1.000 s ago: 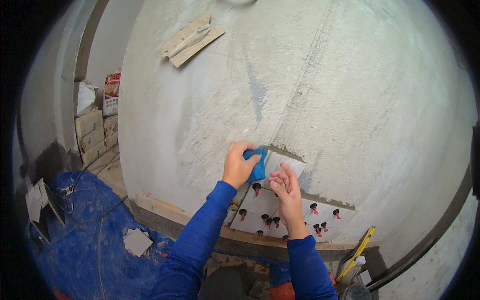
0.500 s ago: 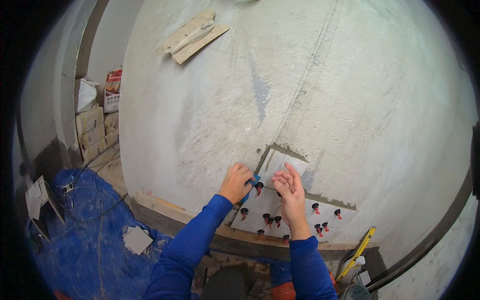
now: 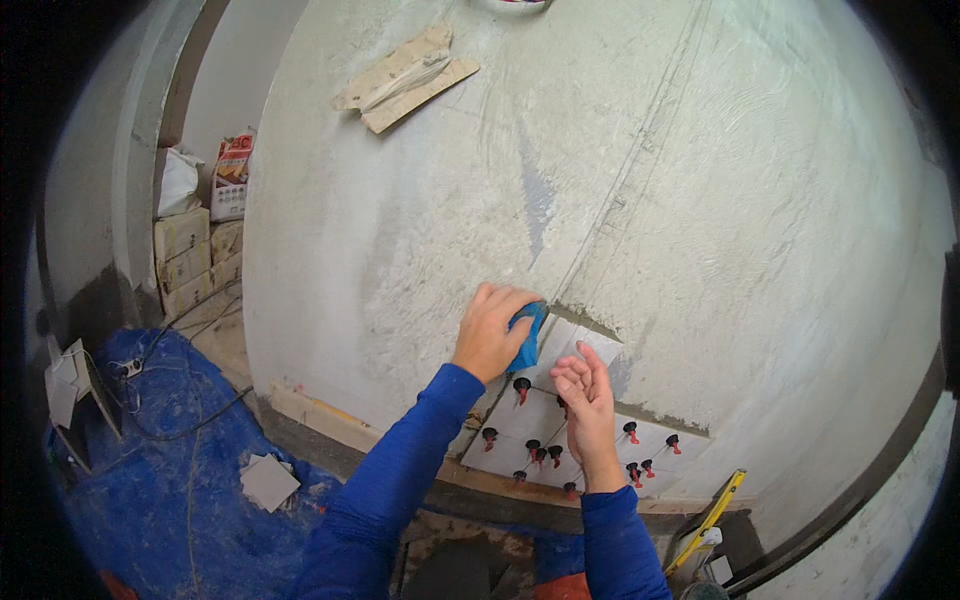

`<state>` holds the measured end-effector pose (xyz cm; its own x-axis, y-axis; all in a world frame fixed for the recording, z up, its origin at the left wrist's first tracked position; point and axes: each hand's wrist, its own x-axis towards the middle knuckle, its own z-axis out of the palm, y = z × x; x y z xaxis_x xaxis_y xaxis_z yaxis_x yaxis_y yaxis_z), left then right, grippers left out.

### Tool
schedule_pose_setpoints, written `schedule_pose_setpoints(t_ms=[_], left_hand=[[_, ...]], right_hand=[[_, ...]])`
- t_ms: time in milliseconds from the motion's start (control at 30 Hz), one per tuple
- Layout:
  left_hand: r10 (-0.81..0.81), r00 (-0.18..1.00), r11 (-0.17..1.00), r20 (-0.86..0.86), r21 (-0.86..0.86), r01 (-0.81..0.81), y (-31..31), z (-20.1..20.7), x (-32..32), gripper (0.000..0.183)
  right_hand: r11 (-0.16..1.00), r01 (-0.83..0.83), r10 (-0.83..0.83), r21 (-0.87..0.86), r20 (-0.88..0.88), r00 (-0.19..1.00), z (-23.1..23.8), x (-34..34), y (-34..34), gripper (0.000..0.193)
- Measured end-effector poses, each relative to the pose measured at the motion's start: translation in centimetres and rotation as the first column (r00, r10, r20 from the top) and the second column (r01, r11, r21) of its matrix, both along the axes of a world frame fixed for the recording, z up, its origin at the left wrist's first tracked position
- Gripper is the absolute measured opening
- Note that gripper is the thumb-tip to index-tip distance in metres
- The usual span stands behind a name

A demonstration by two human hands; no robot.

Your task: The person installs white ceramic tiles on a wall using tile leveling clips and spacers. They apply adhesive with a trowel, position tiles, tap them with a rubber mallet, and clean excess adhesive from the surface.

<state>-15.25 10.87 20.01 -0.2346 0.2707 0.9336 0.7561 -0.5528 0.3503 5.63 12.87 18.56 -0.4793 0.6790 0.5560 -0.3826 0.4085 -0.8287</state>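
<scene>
My left hand (image 3: pixel 493 328) is closed around a blue cloth (image 3: pixel 528 335) and holds it at the left edge of the uppermost white tile (image 3: pixel 574 342) on the wall. Grey mortar shows along that tile's upper edge. My right hand (image 3: pixel 588 408) is raised in front of the tiles, its fingers loosely bent and slightly apart, with nothing in it. Black-and-red tile levelling clips, one of them a clip (image 3: pixel 522 388) just below the cloth, stick out of the joints. Part of the tile rows is hidden behind my right hand and wrist.
A yellow spirit level (image 3: pixel 712 515) leans at the lower right. On the left, a blue sheet (image 3: pixel 240 420) covers the floor, with loose tiles (image 3: pixel 270 482) and a black cable on it. Stacked packs (image 3: pixel 182 255) and bags stand beyond. Torn cardboard (image 3: pixel 410 82) is up against the plastered wall.
My left hand has moved up along the top tile's left edge with the blue cloth, which now shows more. My right hand stays nearly in place, slightly lower.
</scene>
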Motion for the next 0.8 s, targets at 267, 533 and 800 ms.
schedule_pose_setpoints(t_ms=[267,533,800], left_hand=[[0.248,0.848,0.948,-0.469,-0.061,-0.312,1.5,3.5,0.1,0.022],[0.098,0.995,0.992,0.005,0.085,-0.098,1.1,1.5,0.3,0.02],[0.058,0.995,0.994,0.08,0.092,-0.065,3.3,0.2,1.9,0.023]], right_hand=[[1.0,-0.006,0.006,0.003,-0.007,1.0,0.0,0.3,0.2,0.068],[1.0,0.006,-0.006,0.011,0.003,1.0,-0.1,-0.1,0.6,0.068],[1.0,0.003,-0.003,-0.005,-0.007,1.0,0.0,0.4,0.2,0.067]])
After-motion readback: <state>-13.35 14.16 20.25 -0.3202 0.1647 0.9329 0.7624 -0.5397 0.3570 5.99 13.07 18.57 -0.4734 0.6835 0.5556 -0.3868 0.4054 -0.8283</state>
